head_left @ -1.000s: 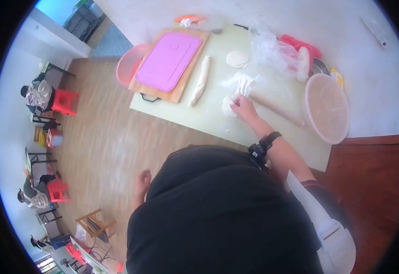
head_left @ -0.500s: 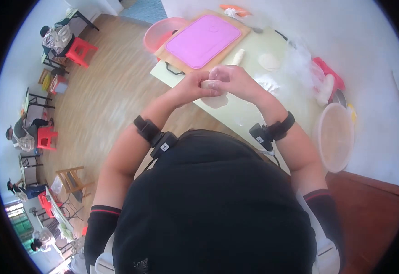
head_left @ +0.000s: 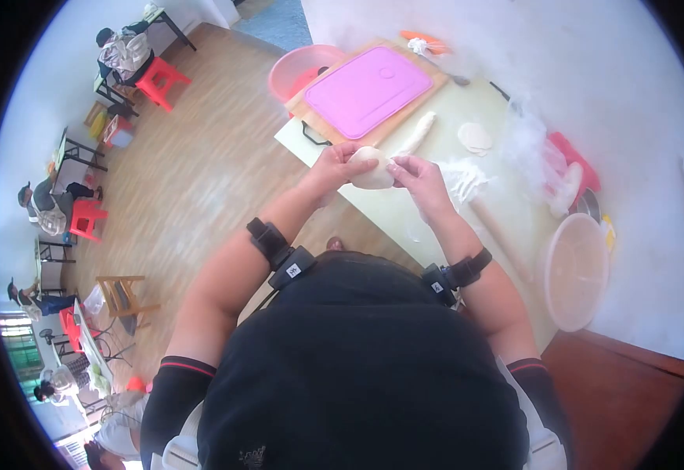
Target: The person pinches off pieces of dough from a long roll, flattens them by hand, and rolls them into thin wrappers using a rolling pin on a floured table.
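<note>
A thin round dough wrapper [head_left: 371,177] is held up over the table's near edge, its flat face showing. My left hand [head_left: 335,171] grips its left side, with the thumb laid over the front. At its right edge my right hand [head_left: 422,182] pinches the rim between thumb and fingers. Just beyond the hands lies a dough roll [head_left: 417,135] on the pale tabletop [head_left: 443,110]. Flat dough rounds [head_left: 475,138] rest farther right, and a patch of white flour [head_left: 467,182] is spread near my right wrist. A rolling pin [head_left: 503,236] lies beside my right forearm.
A pink cutting mat [head_left: 369,90] lies on a wooden board [head_left: 429,95] at the table's far end, beside a pink basin [head_left: 291,72]. Plastic bags [head_left: 528,137] and a pale plastic basin [head_left: 577,270] are along the right. Other people [head_left: 124,51] sit at tables across the room.
My hands have drawn apart, and the wrapper, partly hidden between the fingers before, now faces me flat. The view has shifted, so the rolling pin shows more fully.
</note>
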`<act>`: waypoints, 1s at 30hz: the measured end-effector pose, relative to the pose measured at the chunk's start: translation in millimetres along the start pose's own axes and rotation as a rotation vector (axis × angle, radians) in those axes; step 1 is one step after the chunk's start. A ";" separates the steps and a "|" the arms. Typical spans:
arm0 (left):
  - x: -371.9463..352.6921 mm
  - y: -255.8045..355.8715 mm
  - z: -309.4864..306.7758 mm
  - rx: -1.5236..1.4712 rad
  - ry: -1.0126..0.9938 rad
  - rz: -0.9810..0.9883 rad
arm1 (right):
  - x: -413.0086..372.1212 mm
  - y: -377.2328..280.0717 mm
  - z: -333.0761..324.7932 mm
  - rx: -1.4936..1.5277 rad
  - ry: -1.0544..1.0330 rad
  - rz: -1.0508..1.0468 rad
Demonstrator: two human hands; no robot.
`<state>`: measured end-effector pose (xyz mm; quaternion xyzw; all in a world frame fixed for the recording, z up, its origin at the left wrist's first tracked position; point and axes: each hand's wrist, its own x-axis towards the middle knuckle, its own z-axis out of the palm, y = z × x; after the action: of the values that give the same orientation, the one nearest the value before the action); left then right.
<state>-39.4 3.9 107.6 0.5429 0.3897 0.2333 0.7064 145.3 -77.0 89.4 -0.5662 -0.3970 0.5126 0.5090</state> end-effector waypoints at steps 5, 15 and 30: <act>0.5 -1.4 2.4 0.009 0.031 0.001 | -3.7 -1.4 3.9 0.015 0.040 -0.081; 7.8 5.3 19.9 0.115 0.006 0.004 | -11.1 4.8 -6.8 -0.105 0.122 -0.153; 7.1 17.8 27.7 0.302 -0.062 0.042 | -21.7 -7.4 -9.2 -0.222 0.174 -0.268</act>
<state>-11.3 -1.6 125.3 0.6577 0.3871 0.1700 0.6234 151.4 -98.4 100.1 -0.6032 -0.4773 0.3422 0.5397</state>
